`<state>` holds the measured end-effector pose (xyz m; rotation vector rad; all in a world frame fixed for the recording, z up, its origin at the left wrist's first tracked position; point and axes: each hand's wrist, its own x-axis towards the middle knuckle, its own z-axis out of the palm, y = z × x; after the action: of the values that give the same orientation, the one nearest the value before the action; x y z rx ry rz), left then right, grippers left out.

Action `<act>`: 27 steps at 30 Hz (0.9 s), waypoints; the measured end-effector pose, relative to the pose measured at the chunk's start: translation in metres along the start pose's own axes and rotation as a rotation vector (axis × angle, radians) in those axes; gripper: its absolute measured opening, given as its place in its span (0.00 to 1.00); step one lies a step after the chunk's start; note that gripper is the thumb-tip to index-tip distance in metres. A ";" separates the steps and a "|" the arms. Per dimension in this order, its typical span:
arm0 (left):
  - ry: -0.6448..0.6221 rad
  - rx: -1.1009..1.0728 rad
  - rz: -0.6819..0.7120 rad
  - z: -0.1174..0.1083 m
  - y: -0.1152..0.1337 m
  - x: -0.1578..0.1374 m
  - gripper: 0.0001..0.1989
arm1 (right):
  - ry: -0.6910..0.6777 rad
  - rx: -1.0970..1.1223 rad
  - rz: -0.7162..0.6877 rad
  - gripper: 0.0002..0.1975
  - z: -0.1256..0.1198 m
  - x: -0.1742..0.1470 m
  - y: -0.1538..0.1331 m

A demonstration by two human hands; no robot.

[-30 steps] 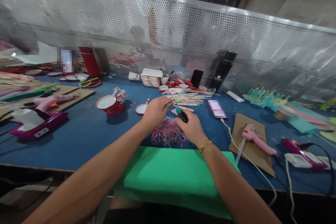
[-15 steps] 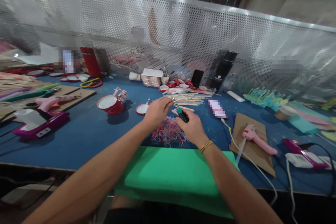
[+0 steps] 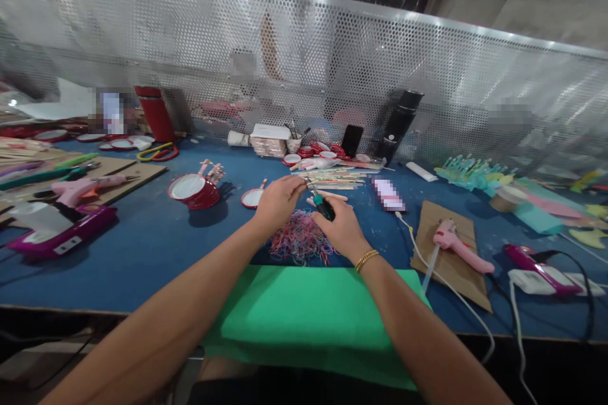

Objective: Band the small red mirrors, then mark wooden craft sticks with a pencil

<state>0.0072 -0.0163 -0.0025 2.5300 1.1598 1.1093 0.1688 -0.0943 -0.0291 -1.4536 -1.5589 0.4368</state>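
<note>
My right hand [image 3: 339,221] is closed around pliers [image 3: 323,205] with green and black handles. Their metal tip points up and left, at the fingertips of my left hand [image 3: 281,199]. Those fingers are pinched together; whatever lies between them is too small to make out. Below both hands is a tangled pile of thin, multicoloured strings [image 3: 301,239]. Pale sticks [image 3: 337,178] lie just beyond my hands. To the left of my left hand rests a red-rimmed white disc [image 3: 251,198] with a short handle.
A stack of red-rimmed discs [image 3: 194,191] stands left, near a purple power strip [image 3: 66,234]. On the right, a pink glue gun [image 3: 458,243] lies on cardboard [image 3: 427,215], with a phone [image 3: 388,194] and cable nearby. Green cloth [image 3: 313,316] covers the front edge. Behind stands a black bottle [image 3: 399,126].
The whole scene has shifted slightly left as the view turned. Both hands keep nearly the same pose, with the pliers' tip still at the left fingertips.
</note>
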 end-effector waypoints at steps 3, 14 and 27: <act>-0.007 -0.033 0.004 0.001 -0.001 0.001 0.12 | 0.004 0.007 -0.017 0.22 0.000 0.000 0.001; 0.003 -0.124 0.029 0.003 -0.001 0.002 0.13 | 0.037 -0.031 -0.033 0.18 -0.004 -0.002 -0.004; 0.018 -0.140 0.042 0.005 -0.005 0.001 0.13 | 0.038 -0.095 -0.070 0.22 0.000 -0.001 0.004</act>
<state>0.0078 -0.0111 -0.0072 2.4537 0.9999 1.1819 0.1712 -0.0939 -0.0322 -1.4657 -1.6135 0.2962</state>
